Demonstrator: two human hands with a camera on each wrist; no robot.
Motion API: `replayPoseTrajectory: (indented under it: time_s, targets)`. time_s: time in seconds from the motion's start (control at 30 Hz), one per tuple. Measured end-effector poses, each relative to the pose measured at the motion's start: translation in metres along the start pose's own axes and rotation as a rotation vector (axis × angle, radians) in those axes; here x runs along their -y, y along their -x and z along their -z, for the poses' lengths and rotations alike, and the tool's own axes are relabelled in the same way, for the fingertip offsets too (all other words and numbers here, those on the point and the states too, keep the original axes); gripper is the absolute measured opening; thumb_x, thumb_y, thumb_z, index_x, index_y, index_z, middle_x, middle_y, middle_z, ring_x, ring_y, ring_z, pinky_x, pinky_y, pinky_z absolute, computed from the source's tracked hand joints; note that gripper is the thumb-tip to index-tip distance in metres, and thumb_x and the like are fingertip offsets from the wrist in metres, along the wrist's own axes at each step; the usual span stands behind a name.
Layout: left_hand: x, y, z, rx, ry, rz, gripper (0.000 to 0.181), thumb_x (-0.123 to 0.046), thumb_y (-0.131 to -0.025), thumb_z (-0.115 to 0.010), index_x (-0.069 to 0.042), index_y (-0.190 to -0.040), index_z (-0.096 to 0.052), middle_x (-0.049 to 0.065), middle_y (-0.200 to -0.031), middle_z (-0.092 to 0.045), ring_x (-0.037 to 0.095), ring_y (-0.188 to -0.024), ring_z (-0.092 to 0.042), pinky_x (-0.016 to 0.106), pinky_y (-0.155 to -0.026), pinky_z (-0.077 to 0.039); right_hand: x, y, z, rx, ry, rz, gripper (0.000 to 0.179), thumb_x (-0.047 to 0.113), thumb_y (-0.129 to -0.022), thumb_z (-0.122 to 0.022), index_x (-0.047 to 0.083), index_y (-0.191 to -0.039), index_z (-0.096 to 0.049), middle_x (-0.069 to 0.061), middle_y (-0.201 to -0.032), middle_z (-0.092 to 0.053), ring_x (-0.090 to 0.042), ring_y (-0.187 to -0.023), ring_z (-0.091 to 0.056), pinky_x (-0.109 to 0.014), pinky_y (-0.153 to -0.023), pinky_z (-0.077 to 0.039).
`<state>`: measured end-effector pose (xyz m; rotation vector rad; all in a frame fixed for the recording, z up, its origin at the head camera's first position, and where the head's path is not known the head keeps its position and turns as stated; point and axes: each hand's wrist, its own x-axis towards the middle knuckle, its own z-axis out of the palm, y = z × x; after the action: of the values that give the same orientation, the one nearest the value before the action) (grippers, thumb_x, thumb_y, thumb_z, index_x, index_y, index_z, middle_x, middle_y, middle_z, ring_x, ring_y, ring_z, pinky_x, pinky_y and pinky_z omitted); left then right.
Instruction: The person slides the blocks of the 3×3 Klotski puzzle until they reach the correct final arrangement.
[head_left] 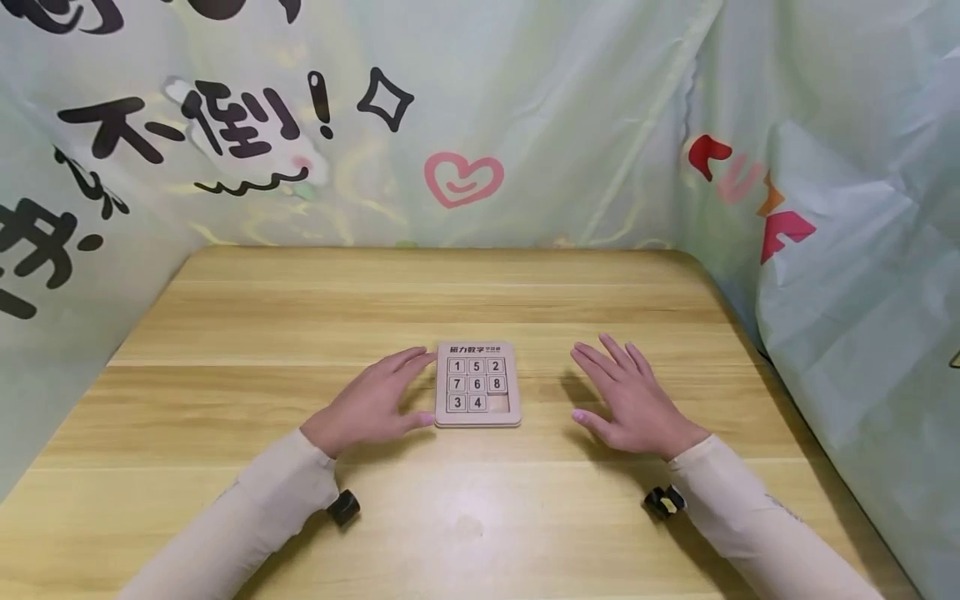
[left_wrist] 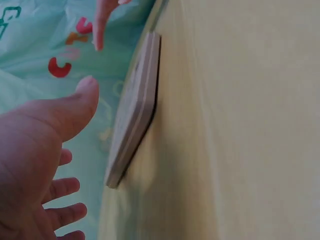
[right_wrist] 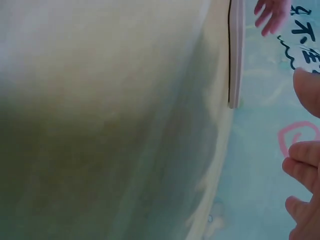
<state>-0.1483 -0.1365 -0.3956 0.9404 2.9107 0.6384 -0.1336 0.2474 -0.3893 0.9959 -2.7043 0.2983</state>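
Note:
A number slide puzzle (head_left: 477, 348) lies flat on the wooden table. Its tiles read 1 5 2, then 7 6 8, then 3 4, with the vacant square at the lower right. Beside its left edge is my left hand (head_left: 375, 400), thumb and fingers spread apart and holding nothing. The left wrist view shows a gap between that thumb (left_wrist: 82, 107) and the puzzle's side (left_wrist: 137, 117). To the right of the puzzle, some way off, my right hand (head_left: 633, 400) hovers with extended fingers and nothing in its grasp. Only part of the right hand (right_wrist: 307, 175) shows in the right wrist view.
The wooden table (head_left: 465, 283) reaches back to a pale green printed cloth (head_left: 555, 108) that hangs behind it and along both sides. A dark device (head_left: 344, 508) sits at the left wrist and another dark device (head_left: 664, 502) at the right wrist.

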Motion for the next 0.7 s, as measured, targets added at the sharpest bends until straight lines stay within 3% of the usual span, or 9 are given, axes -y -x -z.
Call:
replayPoseTrajectory:
  time_s: [0.27, 0.47, 0.7]
  targets:
    - [0.007, -0.022, -0.005, 0.117, -0.011, 0.001, 0.1, -0.056, -0.076, -0.076, -0.004, -0.15, -0.033, 0.016, -0.155, -0.029, 0.036, -0.141, -0.026, 0.052, -0.116, -0.017, -0.003, -0.021, -0.006, 0.103, -0.015, 0.045, 0.076, 0.044, -0.091, -0.06, 0.001, -0.148, -0.036, -0.015, -0.151, -0.038, -0.042, -0.142, -0.018, -0.062, -0.112, -0.007]
    - [0.006, -0.033, -0.005, 0.19, -0.063, -0.001, 0.109, -0.061, -0.073, -0.076, -0.001, -0.15, -0.029, 0.014, -0.157, -0.025, 0.037, -0.143, -0.02, 0.05, -0.117, -0.011, -0.007, -0.032, -0.01, 0.138, -0.024, 0.079, 0.075, 0.043, -0.091, -0.06, 0.001, -0.148, -0.036, -0.015, -0.152, -0.037, -0.043, -0.142, -0.019, -0.062, -0.112, -0.01]
    - [0.001, -0.039, -0.007, 0.255, -0.062, 0.009, 0.107, -0.06, -0.074, -0.075, -0.001, -0.151, -0.029, 0.012, -0.158, -0.023, 0.036, -0.143, -0.02, 0.051, -0.117, -0.01, -0.008, -0.04, -0.015, 0.135, -0.031, 0.093, 0.074, 0.044, -0.091, -0.06, 0.0, -0.147, -0.037, -0.015, -0.15, -0.039, -0.044, -0.141, -0.02, -0.063, -0.111, -0.013]
